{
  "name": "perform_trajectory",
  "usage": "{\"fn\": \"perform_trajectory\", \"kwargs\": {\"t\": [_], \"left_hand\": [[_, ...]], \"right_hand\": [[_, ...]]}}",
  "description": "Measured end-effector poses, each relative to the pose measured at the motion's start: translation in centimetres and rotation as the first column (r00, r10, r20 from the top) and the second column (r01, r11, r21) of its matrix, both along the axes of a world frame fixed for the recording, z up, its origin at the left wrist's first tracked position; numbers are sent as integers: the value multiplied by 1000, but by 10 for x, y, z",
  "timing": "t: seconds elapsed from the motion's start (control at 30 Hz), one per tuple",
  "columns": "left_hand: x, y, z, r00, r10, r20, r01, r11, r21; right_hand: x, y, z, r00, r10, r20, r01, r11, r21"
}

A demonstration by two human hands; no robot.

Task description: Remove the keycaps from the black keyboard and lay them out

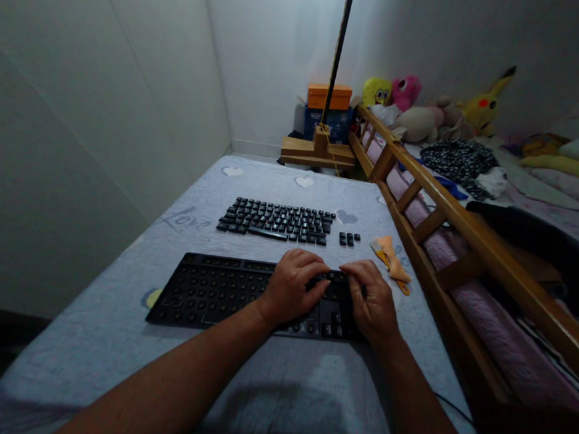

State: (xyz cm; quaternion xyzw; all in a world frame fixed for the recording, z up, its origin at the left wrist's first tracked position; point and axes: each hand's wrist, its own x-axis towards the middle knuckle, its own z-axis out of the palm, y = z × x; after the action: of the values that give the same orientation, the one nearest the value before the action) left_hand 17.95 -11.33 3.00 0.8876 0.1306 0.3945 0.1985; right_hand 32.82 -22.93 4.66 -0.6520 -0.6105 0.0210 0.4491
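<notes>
A black keyboard (244,287) lies flat across the cloth, most of its keycaps off and the bare key posts showing. Over its upper right part, my left hand (294,287) has thumb and index finger curled toward each other. Close beside it, my right hand (372,297) is bent at the keyboard's top right edge, its fingertips facing the left ones. Whatever lies between the fingers is too small and dark to make out. A few keycaps (331,327) sit in place at the lower right. Beyond the keyboard, loose black keycaps (279,221) are laid out in rows.
A smaller group of keycaps (348,239) lies to the right of the rows. An orange cloth-like item (391,258) rests near the table's right side. A wooden bed rail (441,195) runs along the right, with plush toys behind it. A wooden stand (319,151) is at the far end.
</notes>
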Motion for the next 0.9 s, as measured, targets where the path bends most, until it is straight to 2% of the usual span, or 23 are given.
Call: {"fn": "perform_trajectory", "kwargs": {"t": [0.2,0.4,0.67,0.9], "left_hand": [[0,0,1,1000,0,10,0,1000,-21],[0,1,0,1000,-15,22,16,999,-34],[0,1,0,999,-26,29,28,998,-52],[1,3,-6,999,-49,-5,49,996,-70]], "right_hand": [[-5,-2,0,996,11,93,-6,998,-60],[-2,0,0,997,-11,72,17,997,-78],[0,4,3,997,27,74,-17,991,-136],[21,11,16,984,94,152,-53,965,-257]]}}
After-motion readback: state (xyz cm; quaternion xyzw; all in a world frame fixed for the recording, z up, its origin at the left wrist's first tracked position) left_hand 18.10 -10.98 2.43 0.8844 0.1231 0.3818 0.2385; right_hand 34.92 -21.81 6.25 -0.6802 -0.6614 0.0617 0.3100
